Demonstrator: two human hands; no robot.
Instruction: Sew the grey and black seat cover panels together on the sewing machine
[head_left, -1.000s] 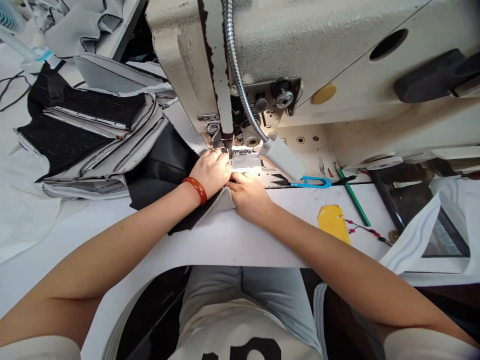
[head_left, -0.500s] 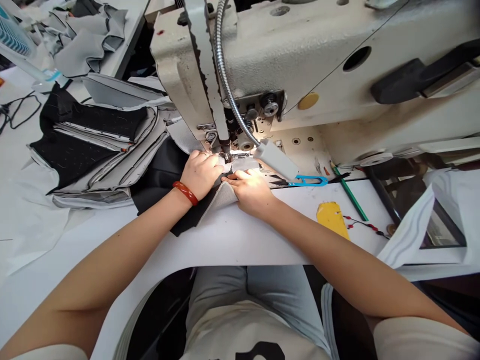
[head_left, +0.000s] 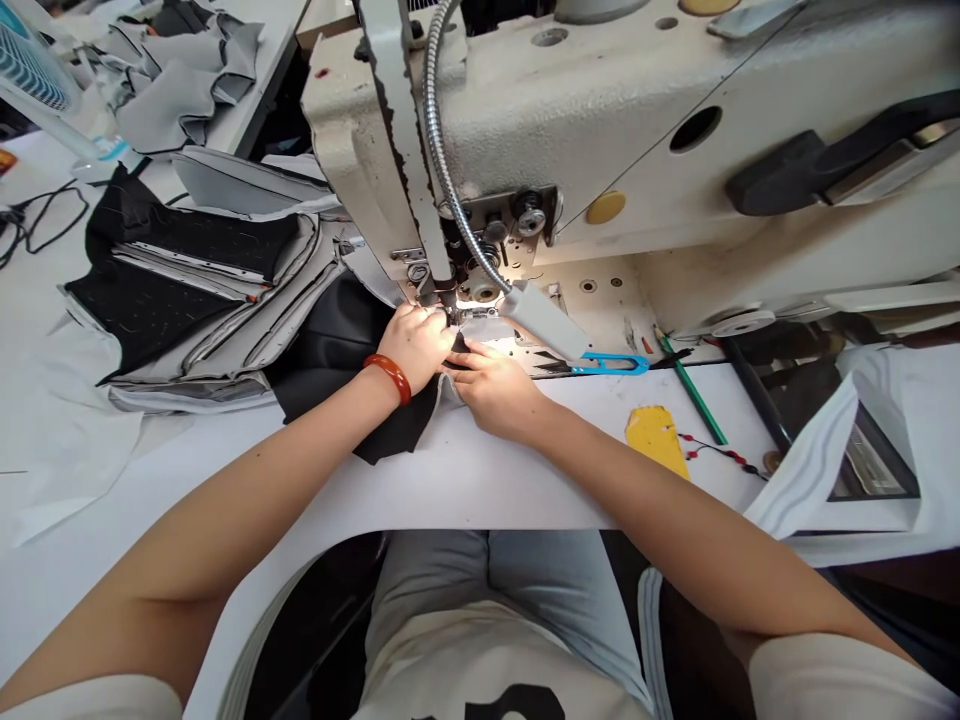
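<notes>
Black fabric with a grey backing (head_left: 337, 335) lies under and around my hands at the front of a sewing machine (head_left: 525, 110). My left hand (head_left: 418, 345), a reddish-brown bangle (head_left: 390, 378) on its wrist, presses on the fabric just left of the needle area, its fingers curled over the cloth. My right hand (head_left: 496, 388) pinches the fabric's right edge just in front of the presser foot, its fingers pointing left. The needle and the fingertips at the seam are partly hidden. A small lamp head (head_left: 546, 318) lights the spot from the right.
A stack of black and grey fabric pieces (head_left: 187, 290) lies left of the machine. To the right are blue thread snips (head_left: 611, 363), a green pencil (head_left: 697, 400), a yellow card (head_left: 657, 440) and a beaded cord (head_left: 724, 455). A fan (head_left: 37, 70) stands at far left.
My left hand has moved slightly right, closer to my right hand. The fabric has shifted with it, and its raised grey edge has folded down. The camera's view has moved slightly.
</notes>
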